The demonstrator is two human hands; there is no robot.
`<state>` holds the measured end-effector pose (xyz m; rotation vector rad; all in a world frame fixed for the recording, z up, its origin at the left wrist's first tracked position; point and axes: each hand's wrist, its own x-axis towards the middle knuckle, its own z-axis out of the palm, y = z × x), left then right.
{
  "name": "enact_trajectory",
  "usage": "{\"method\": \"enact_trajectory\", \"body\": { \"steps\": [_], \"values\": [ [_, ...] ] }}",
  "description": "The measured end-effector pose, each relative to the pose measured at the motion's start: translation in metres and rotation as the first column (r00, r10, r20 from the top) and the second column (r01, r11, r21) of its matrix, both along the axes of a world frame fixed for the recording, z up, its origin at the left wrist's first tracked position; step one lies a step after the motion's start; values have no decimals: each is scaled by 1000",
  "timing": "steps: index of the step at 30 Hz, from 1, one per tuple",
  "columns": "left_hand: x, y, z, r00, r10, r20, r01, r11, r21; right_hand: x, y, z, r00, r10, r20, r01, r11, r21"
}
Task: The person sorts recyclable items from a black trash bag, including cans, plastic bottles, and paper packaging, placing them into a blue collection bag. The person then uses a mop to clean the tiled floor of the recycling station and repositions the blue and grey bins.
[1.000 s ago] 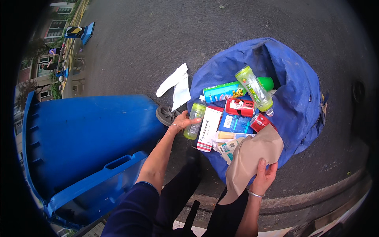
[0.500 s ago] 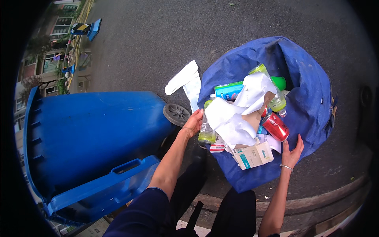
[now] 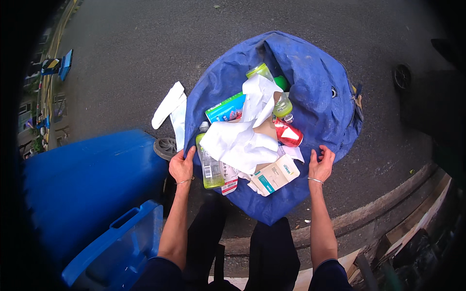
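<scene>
A large blue cloth bag (image 3: 320, 109) lies spread open in front of me. The fingers of my left hand (image 3: 182, 167) are closed on its left edge, beside a clear bottle with a yellow-green label (image 3: 213, 167). On the near right edge, my right hand (image 3: 321, 165) pinches the cloth. Crumpled white paper (image 3: 238, 145) covers the middle of the pile inside. Around it are a red can (image 3: 288, 133), a blue-and-green package (image 3: 226, 108), a cream carton with a teal end (image 3: 275, 175) and more bottles with yellow-green parts (image 3: 282, 105). The paper hides whatever lies beneath.
A blue wheeled bin (image 3: 97, 169) lies on its side at left, its lid (image 3: 116, 247) swung open toward me and its black wheel (image 3: 165, 147) near the bag. White folded sheets (image 3: 171, 107) rest on the asphalt (image 3: 145, 43). A stone kerb (image 3: 369, 208) runs along the near right.
My view has swung right, so bag and bin appear further left. My right hand keeps to the bag's near right edge, its fingers more curled; my left stays on the left edge.
</scene>
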<state>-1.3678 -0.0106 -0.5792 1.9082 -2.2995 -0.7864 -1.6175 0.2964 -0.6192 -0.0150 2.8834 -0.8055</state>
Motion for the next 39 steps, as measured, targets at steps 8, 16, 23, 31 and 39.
{"method": "enact_trajectory", "body": {
  "steps": [8, 16, 23, 31, 39],
  "values": [
    [-1, 19, 20, 936, 3, -351, 6, 1000, 25, 20, 82, -54, 964, -129, 234, 171, 971, -169],
    [-7, 2, 128, 846, 89, -526, 15, 981, 191, -6, 133, 149, 955, -277, 100, 286, 788, -545],
    [-112, 3, 344, 543, 436, -718, 129, 801, 584, -79, 191, 351, 943, -325, -68, 183, 679, -711],
    [-186, 57, 543, 300, 362, -883, 438, 770, 464, -164, 286, 531, 863, -421, -281, 123, 712, -691],
    [-224, 24, 445, 528, 312, -790, 254, 829, 498, -224, 350, 505, 856, -503, 117, 464, 648, -604]
  ]
}}
